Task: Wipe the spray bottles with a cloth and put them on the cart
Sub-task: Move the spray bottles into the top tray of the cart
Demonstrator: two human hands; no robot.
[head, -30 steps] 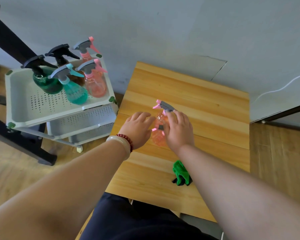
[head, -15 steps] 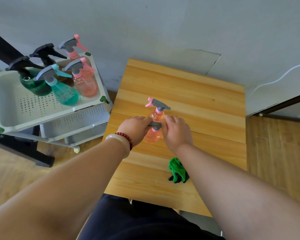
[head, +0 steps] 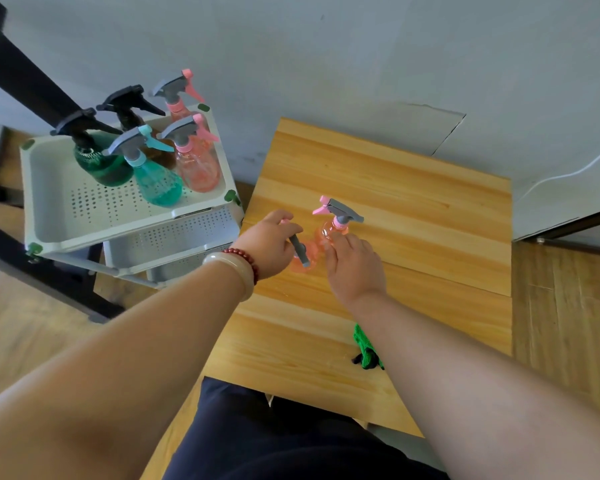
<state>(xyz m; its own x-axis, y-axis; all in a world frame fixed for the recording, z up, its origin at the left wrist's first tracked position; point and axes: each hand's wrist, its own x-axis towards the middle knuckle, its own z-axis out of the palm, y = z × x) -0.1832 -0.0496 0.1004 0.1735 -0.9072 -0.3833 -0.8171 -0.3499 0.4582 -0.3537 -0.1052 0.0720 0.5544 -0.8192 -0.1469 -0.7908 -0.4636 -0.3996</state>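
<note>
The left hand (head: 267, 244) grips the grey sprayer of a pink bottle (head: 305, 261) over the surface (head: 413, 209). Just beside it, the right hand (head: 354, 268) holds the body of a second bottle (head: 338, 221), also pink, standing upright. The green cloth (head: 365, 346) lies near the front edge. Five other bottles (head: 156, 181) stand on the cart (head: 49, 202) at the left.

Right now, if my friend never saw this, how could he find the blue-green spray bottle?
Look left of the wooden table to the pale cart. Five spray bottles stand on its top level; the teal bottle is the front one, between the dark green bottle and a pink bottle. It alone has a light blue trigger.
</note>
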